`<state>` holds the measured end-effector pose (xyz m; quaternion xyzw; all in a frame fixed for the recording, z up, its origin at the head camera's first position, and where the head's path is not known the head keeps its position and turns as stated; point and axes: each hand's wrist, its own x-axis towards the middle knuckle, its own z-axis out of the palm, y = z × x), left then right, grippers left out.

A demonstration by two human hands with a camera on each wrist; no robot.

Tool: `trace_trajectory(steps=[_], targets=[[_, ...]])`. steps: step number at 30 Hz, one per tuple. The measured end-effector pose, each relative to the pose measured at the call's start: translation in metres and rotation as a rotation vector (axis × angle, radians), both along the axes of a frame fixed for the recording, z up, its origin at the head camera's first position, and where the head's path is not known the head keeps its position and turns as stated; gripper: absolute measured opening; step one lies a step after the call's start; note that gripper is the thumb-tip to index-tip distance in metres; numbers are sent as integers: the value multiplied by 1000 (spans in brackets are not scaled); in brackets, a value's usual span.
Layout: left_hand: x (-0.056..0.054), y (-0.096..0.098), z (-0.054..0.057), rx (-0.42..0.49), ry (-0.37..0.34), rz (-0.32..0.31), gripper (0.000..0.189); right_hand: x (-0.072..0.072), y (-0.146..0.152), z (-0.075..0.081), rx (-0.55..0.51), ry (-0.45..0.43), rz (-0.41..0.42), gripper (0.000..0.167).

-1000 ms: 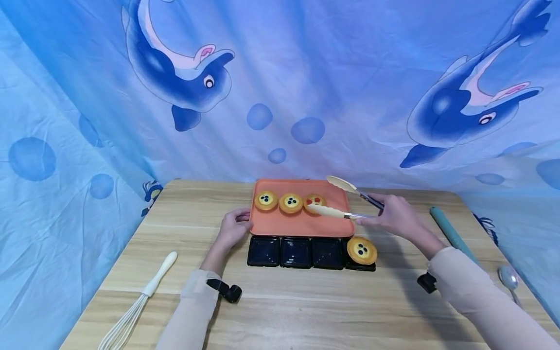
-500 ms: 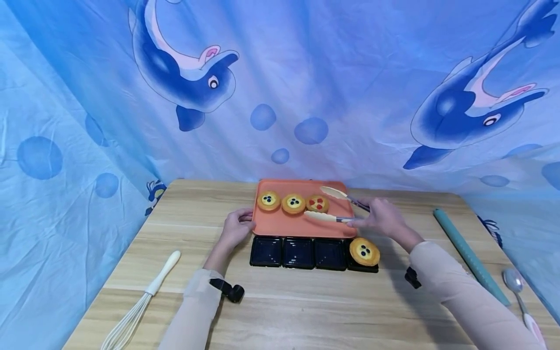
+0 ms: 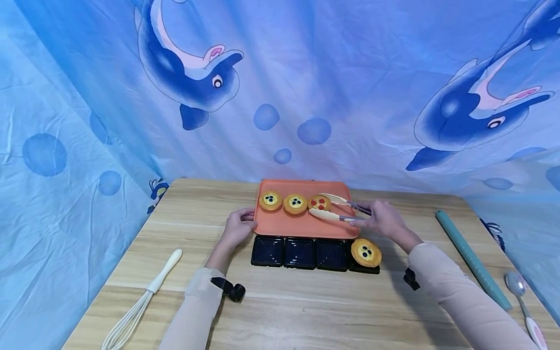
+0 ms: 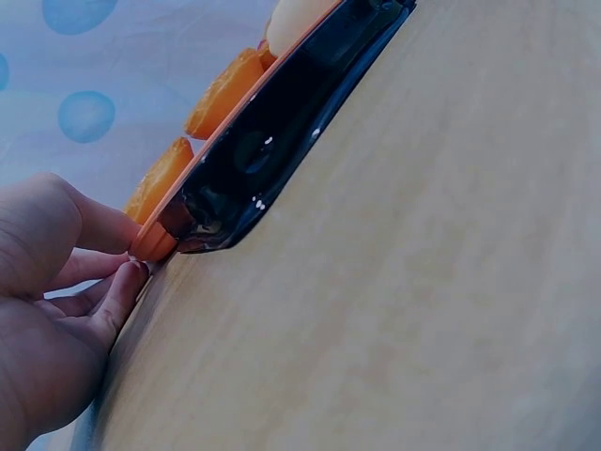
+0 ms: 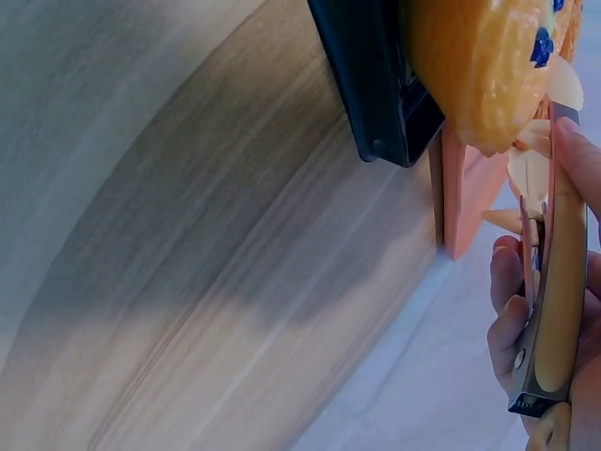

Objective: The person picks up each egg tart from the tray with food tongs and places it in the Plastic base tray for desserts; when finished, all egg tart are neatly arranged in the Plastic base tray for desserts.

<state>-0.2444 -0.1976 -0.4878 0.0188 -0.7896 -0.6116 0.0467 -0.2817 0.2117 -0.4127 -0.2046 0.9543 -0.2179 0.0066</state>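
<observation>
My left hand (image 3: 238, 226) pinches the left rim of the orange tray (image 3: 280, 226), as the left wrist view shows. Two tarts with dark blue berries, a left one (image 3: 271, 200) and a middle one (image 3: 295, 204), sit on the tray in a row with a red-topped tart (image 3: 316, 204). In my right hand (image 3: 385, 218) I grip tongs (image 3: 328, 215), spread apart, their cream tips at either side of the red-topped tart's right part. Contact with it cannot be made out. A black row of square trays (image 3: 299, 253) lies in front; its rightmost square bears another blue-berry tart (image 3: 366, 253).
A whisk (image 3: 150, 289) lies on the wooden table (image 3: 280, 311) at left. To the right are a teal rolling pin (image 3: 472, 260) and a spoon (image 3: 518, 287). A blue dolphin-print curtain (image 3: 280, 87) hangs behind the table.
My right hand has lowered the tongs to the left, and their spread has narrowed about the red-topped tart. The left hand keeps its place on the tray as the head view shifts slightly.
</observation>
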Motion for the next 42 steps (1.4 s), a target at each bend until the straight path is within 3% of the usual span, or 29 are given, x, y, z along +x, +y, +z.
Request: trace_trajectory(steps=[11,13,17,18,20,33,42], targets=[[2,2,3,-20,0,6,44,0,5,7,-50,31,4,67],[8,4,15,-23,-5,-7,44,1,6,11,-58,40,-1,66],[9,3,15,-31,3,-2,43,6,11,19,-52,51,-16,67],[9,4,15,-37,0,0,43,8,13,20,-53,61,-13,66],[3,2,4,-44,10,12,42,13,17,21,-63,80,-7,65],[2,2,1,-38,12,17,41,57,37,40,-47,181,25,67],[2,2,-1,-45,71,15,40,83,45,53,-27,147,45,67]])
